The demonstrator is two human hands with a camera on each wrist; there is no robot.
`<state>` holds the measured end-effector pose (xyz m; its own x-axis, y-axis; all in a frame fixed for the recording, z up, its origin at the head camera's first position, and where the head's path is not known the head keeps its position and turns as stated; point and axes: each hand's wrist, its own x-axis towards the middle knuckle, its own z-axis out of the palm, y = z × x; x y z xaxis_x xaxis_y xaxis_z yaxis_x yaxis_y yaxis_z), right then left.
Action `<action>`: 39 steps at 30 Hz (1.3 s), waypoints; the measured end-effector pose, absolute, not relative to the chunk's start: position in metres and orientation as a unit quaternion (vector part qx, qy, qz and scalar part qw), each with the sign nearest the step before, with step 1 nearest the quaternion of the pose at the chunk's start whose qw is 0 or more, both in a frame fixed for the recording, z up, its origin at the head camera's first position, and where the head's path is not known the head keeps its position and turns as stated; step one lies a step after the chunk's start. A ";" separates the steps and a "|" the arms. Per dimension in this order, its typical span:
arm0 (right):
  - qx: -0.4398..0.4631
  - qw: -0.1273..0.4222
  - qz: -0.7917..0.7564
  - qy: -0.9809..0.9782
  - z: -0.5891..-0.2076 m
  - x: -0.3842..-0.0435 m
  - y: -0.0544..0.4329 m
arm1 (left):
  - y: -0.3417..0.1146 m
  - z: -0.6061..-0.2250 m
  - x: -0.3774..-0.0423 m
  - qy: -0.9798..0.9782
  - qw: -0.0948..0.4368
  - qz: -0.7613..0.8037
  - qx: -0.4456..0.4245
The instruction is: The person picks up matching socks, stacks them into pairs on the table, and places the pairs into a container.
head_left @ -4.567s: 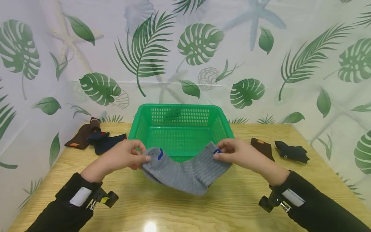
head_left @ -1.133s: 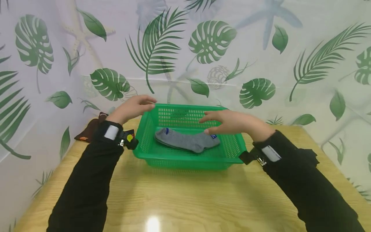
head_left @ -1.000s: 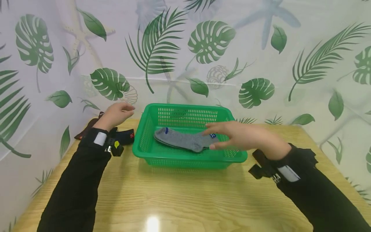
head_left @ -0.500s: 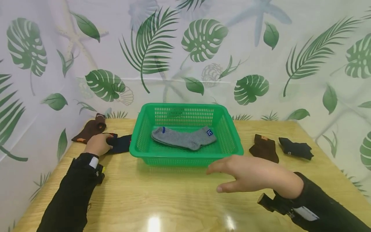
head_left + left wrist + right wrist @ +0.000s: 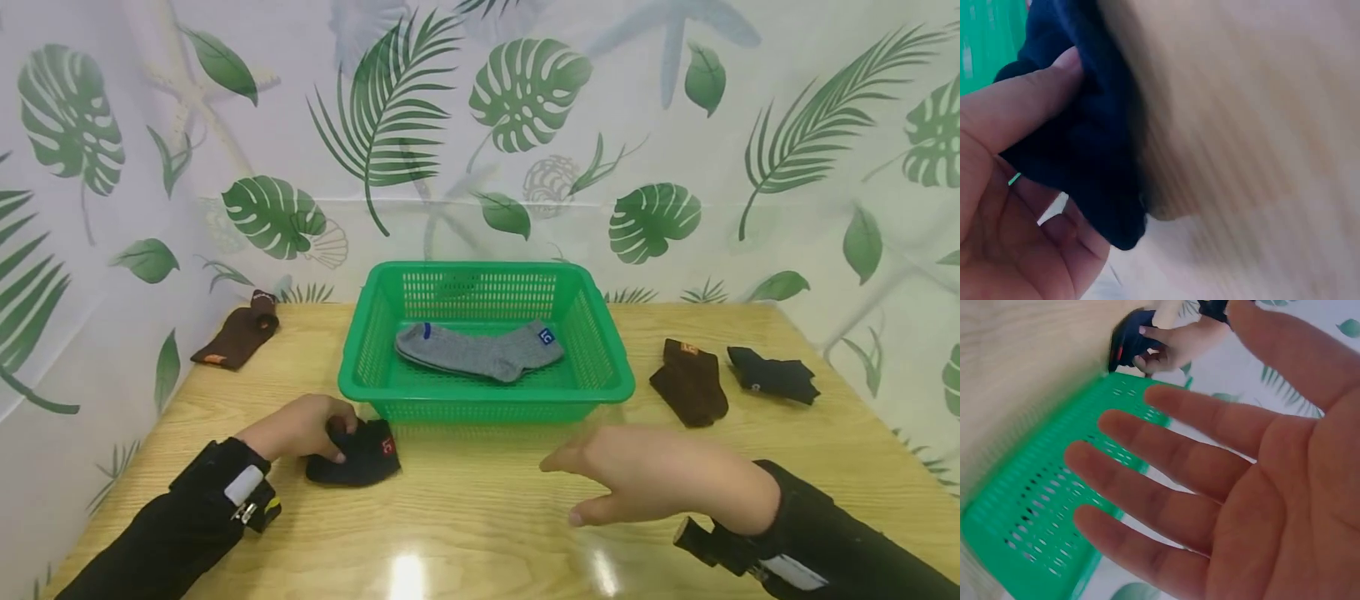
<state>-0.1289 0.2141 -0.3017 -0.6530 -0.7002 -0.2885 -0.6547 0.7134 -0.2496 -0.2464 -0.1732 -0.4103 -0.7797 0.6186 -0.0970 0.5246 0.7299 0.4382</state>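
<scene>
My left hand (image 5: 303,429) pinches a dark navy sock (image 5: 360,457) between thumb and fingers, in front of the basket's left corner. A red mark shows at the sock's cuff. In the left wrist view the thumb presses on the folded navy sock (image 5: 1097,144), with fingers behind it. My right hand (image 5: 645,471) hovers over the table at the front right and holds nothing. In the right wrist view its fingers (image 5: 1166,447) are spread and nearly straight. A grey pair of socks (image 5: 480,352) with blue marks lies flat inside the green basket (image 5: 487,393).
Brown socks (image 5: 238,335) lie at the table's back left. To the right of the basket are another brown sock (image 5: 688,385) and a dark sock (image 5: 774,375). A leaf-patterned cloth (image 5: 450,125) hangs behind the wooden table (image 5: 480,517).
The grey socks went from both hands into the basket, and the hands withdrew. My left hand then took the navy sock at the left and brought it forward and right. My right hand drew back.
</scene>
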 end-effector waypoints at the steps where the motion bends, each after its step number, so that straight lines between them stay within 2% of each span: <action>1: -0.373 0.185 -0.058 0.908 -0.305 -0.129 0.213 | -0.162 -0.410 -0.241 0.919 0.120 0.190 0.324; 6: -0.377 0.164 -0.038 0.911 -0.326 -0.131 0.199 | -0.103 -0.409 -0.221 0.900 0.134 0.193 0.368; 12: -0.408 0.092 0.017 0.908 -0.354 -0.137 0.175 | -0.044 -0.410 -0.215 0.909 0.141 0.200 0.337; 16: -0.424 0.151 0.071 0.890 -0.365 -0.138 0.168 | -0.026 -0.408 -0.218 0.919 0.145 0.179 0.320; 19: -0.406 0.201 0.091 0.887 -0.372 -0.138 0.170 | -0.027 -0.412 -0.223 0.914 0.150 0.189 0.326; 26: -0.359 0.268 0.056 0.892 -0.373 -0.146 0.190 | -0.059 -0.418 -0.230 0.912 0.116 0.233 0.316; 30: -0.355 0.289 0.023 0.889 -0.370 -0.152 0.207 | -0.082 -0.416 -0.230 0.923 0.105 0.235 0.286; 36: -0.372 0.301 -0.016 0.878 -0.369 -0.159 0.229 | -0.107 -0.419 -0.229 0.918 0.156 0.297 0.213; 39: -0.366 0.308 -0.032 0.878 -0.368 -0.158 0.229 | -0.108 -0.418 -0.225 0.928 0.139 0.269 0.219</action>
